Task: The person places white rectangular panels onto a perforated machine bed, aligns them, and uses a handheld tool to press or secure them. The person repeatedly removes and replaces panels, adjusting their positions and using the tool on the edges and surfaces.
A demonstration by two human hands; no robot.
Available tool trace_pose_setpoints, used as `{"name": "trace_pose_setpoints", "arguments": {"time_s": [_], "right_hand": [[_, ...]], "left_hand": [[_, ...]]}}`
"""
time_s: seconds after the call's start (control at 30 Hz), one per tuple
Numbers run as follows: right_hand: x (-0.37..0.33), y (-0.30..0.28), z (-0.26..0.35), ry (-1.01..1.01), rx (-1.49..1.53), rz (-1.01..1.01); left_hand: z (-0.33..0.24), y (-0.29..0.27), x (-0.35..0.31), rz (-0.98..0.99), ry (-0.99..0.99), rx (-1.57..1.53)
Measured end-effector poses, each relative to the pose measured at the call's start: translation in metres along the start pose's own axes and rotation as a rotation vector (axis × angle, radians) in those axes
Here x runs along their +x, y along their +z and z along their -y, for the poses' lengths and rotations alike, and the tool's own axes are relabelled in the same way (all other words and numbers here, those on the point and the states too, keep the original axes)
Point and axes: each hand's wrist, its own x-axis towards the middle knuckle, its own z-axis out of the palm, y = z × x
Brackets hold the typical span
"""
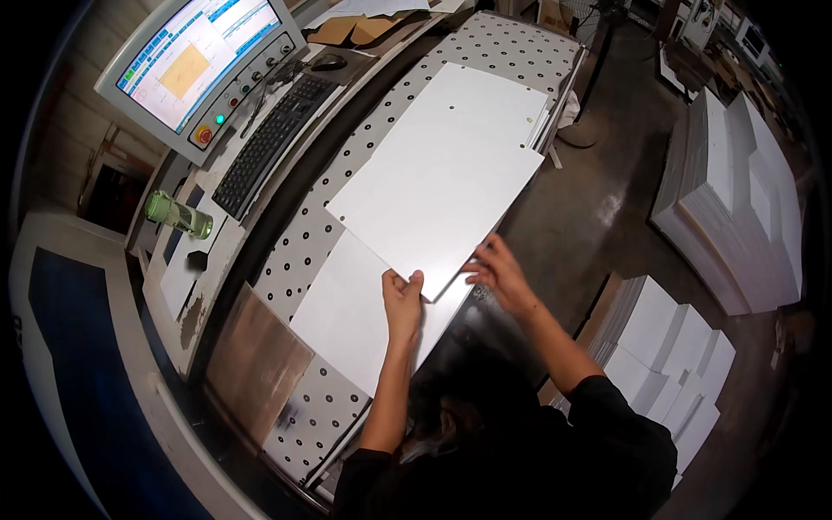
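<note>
A white rectangular panel (433, 191) with small holes near its edges lies slanted over the table, its near corner slightly raised. My left hand (402, 303) grips its near edge beside that corner, with the thumb on the right. By the panel's right edge is my right hand (503, 276), its fingers bent and apart; whether the fingertips touch the edge is unclear. Beneath lies another white panel (338, 303), partly covered. More white panels (494, 95) show at the far end, under the top one.
The dotted table (325, 416) carries a brown plate (257, 364). Leftward are a control monitor (195, 74), keyboard (269, 143), mouse (329, 62) and green bottle (179, 215). Stacks of white panels (728, 199) and further white panels (663, 355) stand right. Brown cardboard (355, 30) lies at the back.
</note>
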Motion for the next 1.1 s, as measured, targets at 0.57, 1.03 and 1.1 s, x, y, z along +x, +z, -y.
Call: {"name": "trace_pose_setpoints", "arguments": {"time_s": [0.57,1.03,1.1], "right_hand": [[0.087,-0.043,0.091,-0.206,-0.368,-0.3],[0.128,-0.093,0.06,-0.509,-0.788,-0.464],[0.135,-0.097,0.062,-0.633,-0.662,-0.452]], "left_hand": [[-0.022,-0.038,-0.021,0.154,0.188,0.293],[0.007,-0.148,-0.081,-0.272,0.224,0.407],[0.013,-0.167,-0.089,-0.33,0.215,0.411]]}}
